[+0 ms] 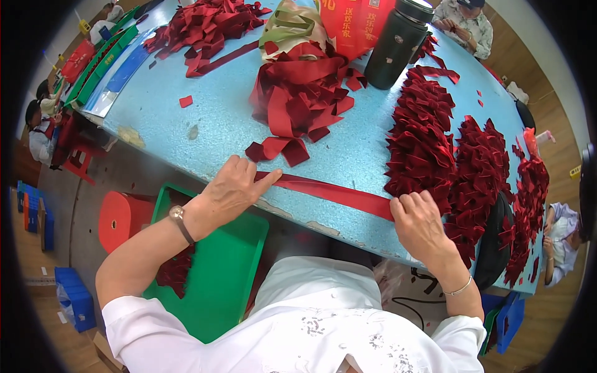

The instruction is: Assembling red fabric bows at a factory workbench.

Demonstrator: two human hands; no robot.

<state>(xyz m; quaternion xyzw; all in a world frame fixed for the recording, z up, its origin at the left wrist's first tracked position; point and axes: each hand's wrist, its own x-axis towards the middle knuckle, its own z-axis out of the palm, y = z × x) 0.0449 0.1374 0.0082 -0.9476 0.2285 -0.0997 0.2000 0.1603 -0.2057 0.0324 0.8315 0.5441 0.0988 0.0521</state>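
Observation:
A dark red ribbon strip (336, 191) stretches along the near edge of the light blue table (217, 133). At its left end, my left hand (233, 188) is closed on the ribbon, thumb or index finger lying out along it. My right hand (420, 225) grips the other end with curled fingers. Beyond the strip lies a loose heap of cut red ribbon pieces (298, 93). Just past my right hand stands a dense row of folded, pointed red ribbon pieces (420, 146), with another such row (476, 180) to its right.
A black bottle (393, 50) and a red printed bag (356, 28) stand behind the heap. More ribbon (208, 31) is piled farther left. Below the table edge are a green tray (227, 283) and a red stool (121, 221). Other people sit around the table.

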